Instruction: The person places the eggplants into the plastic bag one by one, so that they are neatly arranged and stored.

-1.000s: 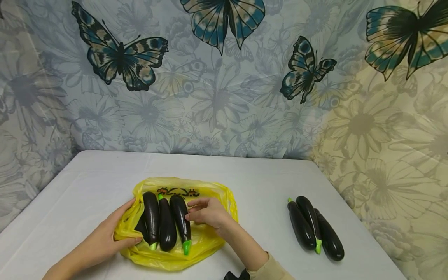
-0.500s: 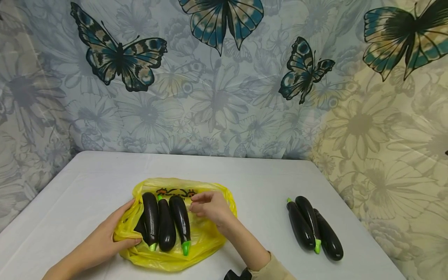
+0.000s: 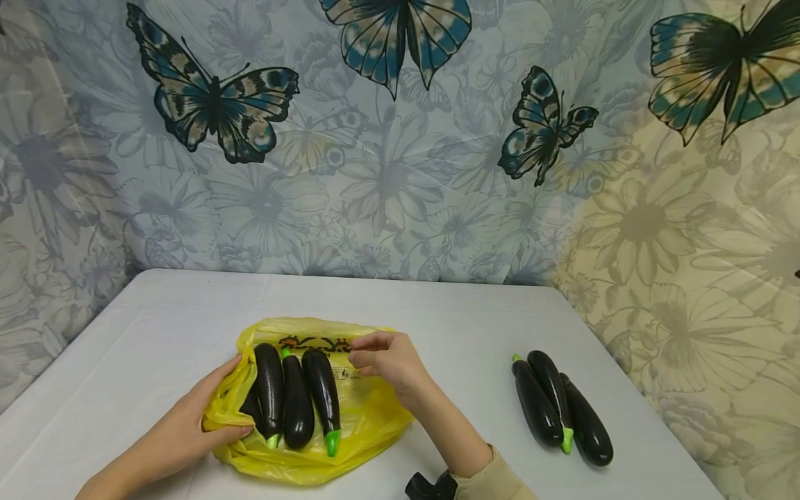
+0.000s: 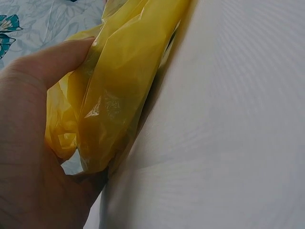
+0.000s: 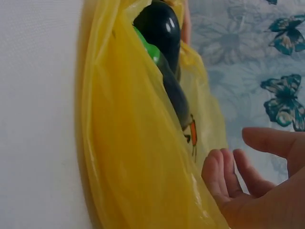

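Observation:
A yellow plastic bag (image 3: 369, 417) lies on the white table with its mouth spread. Three glossy dark eggplants lie side by side in it: a left one (image 3: 269, 389), a middle one (image 3: 298, 403) and a right one (image 3: 321, 389) with a green stem end toward me. Part of another dark shape shows at their left. My left hand (image 3: 194, 417) grips the bag's left edge between thumb and fingers; the left wrist view shows the plastic (image 4: 119, 90) bunched in it. Over the bag's right side, my right hand (image 3: 392, 364) has loosely bent fingers around nothing.
Three more eggplants (image 3: 550, 403) rest together on the right of the white table (image 3: 462, 333). A black device (image 3: 431, 486) sits by my right sleeve at the bottom edge. Behind the table stands a butterfly-patterned wall covering (image 3: 394, 180).
My right hand has come away from the right eggplant in the bag, moving right and slightly up. The left hand keeps its grip in place.

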A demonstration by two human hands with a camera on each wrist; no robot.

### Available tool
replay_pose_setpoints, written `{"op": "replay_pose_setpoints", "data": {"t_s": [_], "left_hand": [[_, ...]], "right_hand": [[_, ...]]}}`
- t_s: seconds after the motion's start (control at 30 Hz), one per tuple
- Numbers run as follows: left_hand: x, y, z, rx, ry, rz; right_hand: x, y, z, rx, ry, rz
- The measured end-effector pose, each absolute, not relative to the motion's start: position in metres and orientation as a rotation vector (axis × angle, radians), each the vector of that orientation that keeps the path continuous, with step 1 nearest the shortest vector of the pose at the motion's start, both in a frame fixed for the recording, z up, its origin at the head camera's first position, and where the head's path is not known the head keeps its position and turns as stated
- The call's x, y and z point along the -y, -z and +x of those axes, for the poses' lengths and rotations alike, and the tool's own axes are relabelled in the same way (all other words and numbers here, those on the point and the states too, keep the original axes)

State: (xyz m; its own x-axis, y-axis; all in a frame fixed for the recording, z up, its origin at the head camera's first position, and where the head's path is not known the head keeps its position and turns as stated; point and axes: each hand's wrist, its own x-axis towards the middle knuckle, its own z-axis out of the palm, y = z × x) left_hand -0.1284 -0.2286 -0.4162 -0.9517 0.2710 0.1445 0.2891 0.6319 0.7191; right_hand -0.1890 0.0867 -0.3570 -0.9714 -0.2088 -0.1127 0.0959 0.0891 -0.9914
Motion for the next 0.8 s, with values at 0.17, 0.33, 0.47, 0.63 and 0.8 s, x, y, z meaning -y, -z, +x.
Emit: {"op": "replay_pose_setpoints", "data": {"t_s": [0.17, 0.33, 0.47, 0.63, 0.8], "left_hand": [[0.228, 0.416, -0.128, 2.828, 1.242, -0.476], [0.228, 0.416, -0.128, 2.84, 1.224, -0.469], [0.227, 0.415, -0.128, 2.853, 1.226, -0.467], [0.227, 0.414, -0.129, 2.851, 1.227, -0.474], [0.228, 0.413, -0.127, 2.852, 1.228, -0.466]], "right_hand": [[-0.092, 0.353, -0.192, -2.144, 1.976, -0.09], [-0.095, 0.349, -0.193, -2.154, 1.976, -0.082], [-0.099, 0.347, -0.191, -2.159, 1.969, -0.085], [-0.117, 0.343, -0.186, -2.186, 1.946, -0.095], [-0.147, 0.338, -0.183, -2.266, 1.907, -0.086]]}}
